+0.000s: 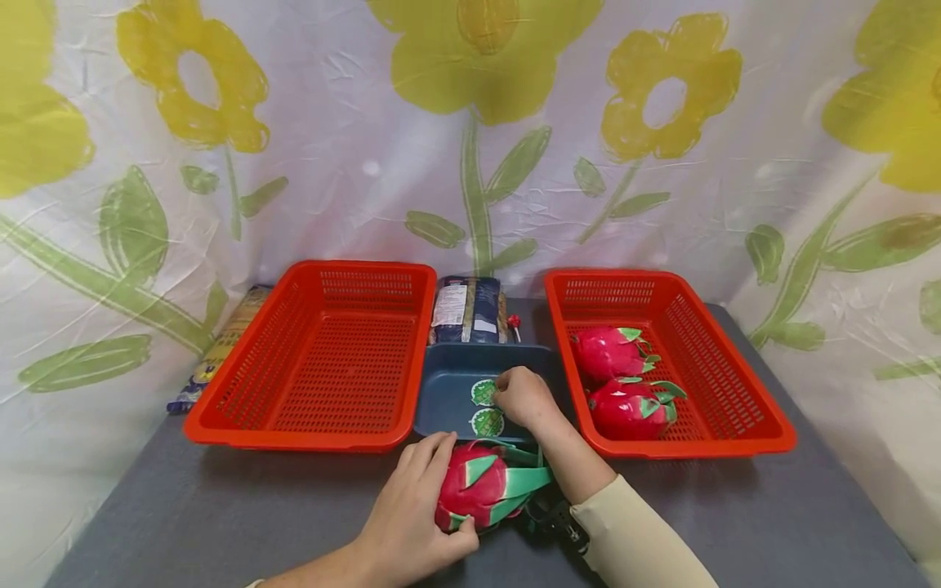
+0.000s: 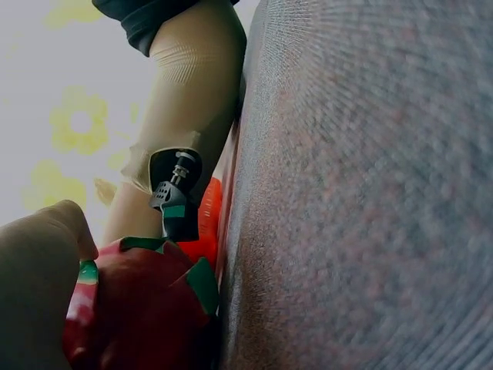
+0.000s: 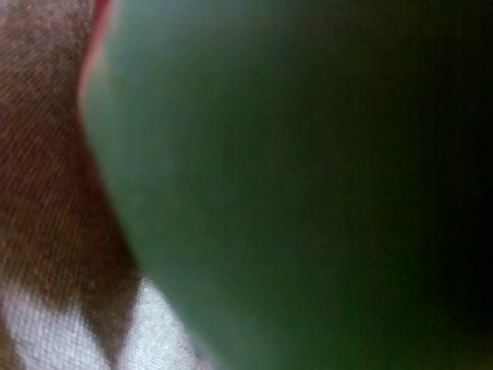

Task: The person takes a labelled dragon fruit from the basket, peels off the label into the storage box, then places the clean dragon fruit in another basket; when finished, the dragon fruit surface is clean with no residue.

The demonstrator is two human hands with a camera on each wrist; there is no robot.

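Observation:
A red dragon fruit (image 1: 476, 483) with green scales lies on its side at the front of the table. My left hand (image 1: 415, 506) grips it from the left, thumb low and fingers over the top. The left wrist view shows the dragon fruit (image 2: 146, 308) close up. In the dark blue tray (image 1: 450, 384) are two round green stickers, the far sticker (image 1: 483, 393) and the near sticker (image 1: 488, 422). My right hand (image 1: 525, 397) reaches over the tray, its curled fingers pinching the far sticker's right edge; the fingertips are partly hidden. A green scale (image 3: 231, 169) fills most of the right wrist view.
A red basket (image 1: 309, 441) stands left of the tray. The right red basket (image 1: 735, 445) holds two more dragon fruits (image 1: 612, 353). Behind the tray are a dark packet (image 1: 467, 310) and a red lollipop (image 1: 515, 322). A yellow-and-blue packet (image 1: 220, 351) leans beside the left basket.

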